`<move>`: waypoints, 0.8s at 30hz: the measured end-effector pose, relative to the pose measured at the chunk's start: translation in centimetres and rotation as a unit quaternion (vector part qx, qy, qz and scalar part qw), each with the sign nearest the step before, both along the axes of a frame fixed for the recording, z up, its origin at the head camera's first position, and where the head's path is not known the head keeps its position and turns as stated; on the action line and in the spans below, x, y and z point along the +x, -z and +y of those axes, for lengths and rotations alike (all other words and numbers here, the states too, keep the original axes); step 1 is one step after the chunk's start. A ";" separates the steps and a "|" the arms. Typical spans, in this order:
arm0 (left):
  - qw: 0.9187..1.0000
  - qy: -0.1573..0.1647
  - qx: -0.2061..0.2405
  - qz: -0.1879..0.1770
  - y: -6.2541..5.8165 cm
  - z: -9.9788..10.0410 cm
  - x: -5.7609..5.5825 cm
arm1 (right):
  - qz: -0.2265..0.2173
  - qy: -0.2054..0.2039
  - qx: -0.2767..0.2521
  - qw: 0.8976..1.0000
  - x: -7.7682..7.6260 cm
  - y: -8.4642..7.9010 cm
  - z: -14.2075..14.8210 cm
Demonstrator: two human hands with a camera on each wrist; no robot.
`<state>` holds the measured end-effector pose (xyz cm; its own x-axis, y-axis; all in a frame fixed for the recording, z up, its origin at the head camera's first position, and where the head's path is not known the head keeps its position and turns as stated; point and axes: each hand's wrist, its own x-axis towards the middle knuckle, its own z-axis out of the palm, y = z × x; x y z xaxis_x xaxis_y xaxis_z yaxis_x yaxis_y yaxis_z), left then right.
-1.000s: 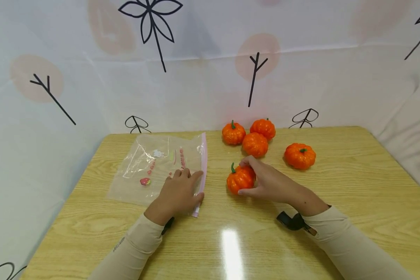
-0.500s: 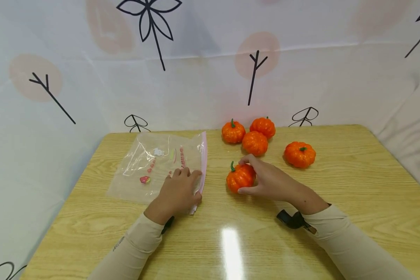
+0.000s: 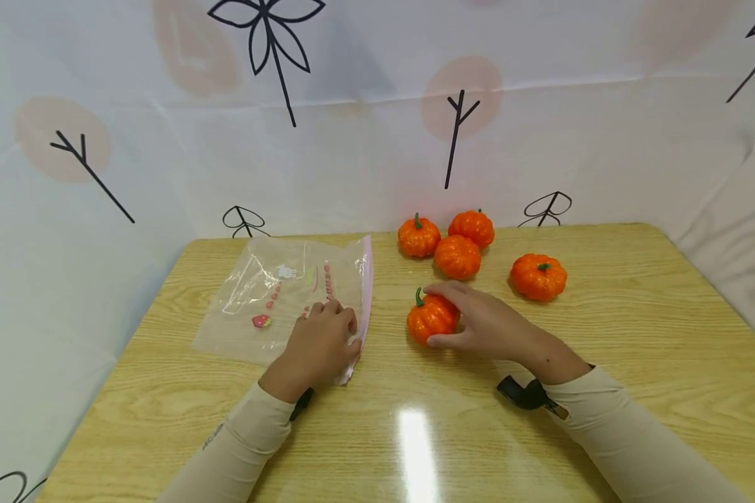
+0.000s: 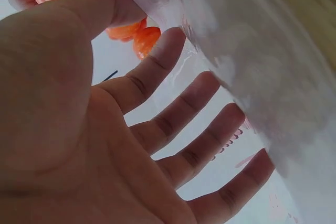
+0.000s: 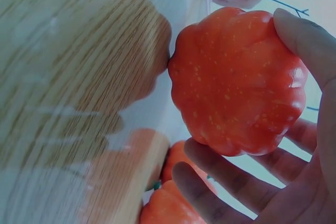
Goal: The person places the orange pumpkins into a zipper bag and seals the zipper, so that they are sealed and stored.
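A clear zip bag [image 3: 239,293] with a pink zip edge and small strawberry prints lies flat at the left of the table. My left hand [image 3: 319,346] rests its fingertips on the bag near the pink edge. In the left wrist view its fingers [image 4: 197,95] are spread and lightly bent, their tips touching the plastic. My right hand [image 3: 493,325] holds a small orange pumpkin [image 3: 429,323] with a green stem, thumb on the near side and fingers on the far side. From the right wrist, the pumpkin [image 5: 236,82] shows its smooth ribbed underside, close to the tabletop.
Behind the held pumpkin sit three more pumpkins [image 3: 458,257] in a cluster at the table's back edge. Another pumpkin [image 3: 537,277] stands apart to the right. A white printed cloth [image 3: 352,161] hangs behind the wooden table [image 3: 635,328].
My left index finger and thumb have drawn in, and the bag's near corner has shifted slightly left. The right hand keeps its hold on the pumpkin with little movement.
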<state>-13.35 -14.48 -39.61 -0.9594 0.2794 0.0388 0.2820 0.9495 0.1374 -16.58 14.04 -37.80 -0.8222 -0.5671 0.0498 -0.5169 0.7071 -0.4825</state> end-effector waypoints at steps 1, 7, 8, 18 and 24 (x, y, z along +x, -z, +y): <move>1.000 -0.001 0.002 -0.002 -0.1 0.0 0.0 | -0.001 0.000 0.001 1.000 0.0 0.0 0.0; 1.000 -0.003 0.009 0.002 -0.2 0.1 0.0 | -0.003 -0.002 0.000 1.000 0.1 0.0 -0.1; 1.000 -0.002 0.009 0.004 -0.2 0.1 0.0 | -0.002 -0.003 -0.001 1.000 0.1 0.0 -0.1; 1.000 0.002 0.017 0.005 -0.1 -0.1 0.0 | -0.008 -0.006 -0.007 1.000 0.0 0.2 -0.1; 1.000 0.001 0.018 0.002 -0.2 0.0 0.0 | -0.011 -0.007 -0.009 1.000 0.0 0.2 -0.1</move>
